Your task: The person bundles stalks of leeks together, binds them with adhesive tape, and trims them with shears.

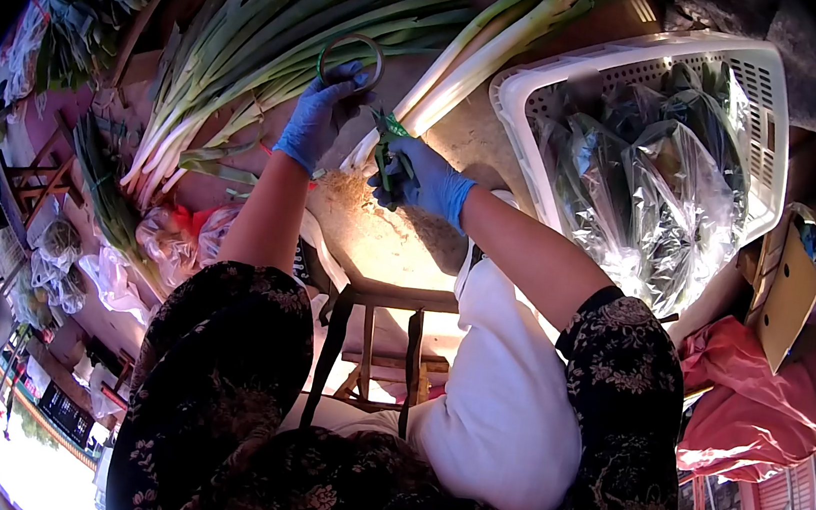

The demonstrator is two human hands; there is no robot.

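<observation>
My left hand (314, 123), in a blue glove, is raised and closed on a roll of tape (378, 70), whose ring stands up above the fingers. To its right, my right hand (427, 179), gloved too, is closed round a small bunch of dark green stems (385, 155) with a bright green band near its top. I cannot make out what kind of greens they are. Just behind the hands lie thick leeks (470, 66) with white stalks, bound by green tape at the far end. A large pile of loose leeks (211, 82) spreads beyond my left hand.
A white plastic crate (518, 101) at the right holds greens in clear bags (673, 184). Red cloth (764, 396) and a cardboard box (789, 283) lie beside it. A small stool (393, 299) is between my legs. Plastic bags (168, 243) and more greens lie left.
</observation>
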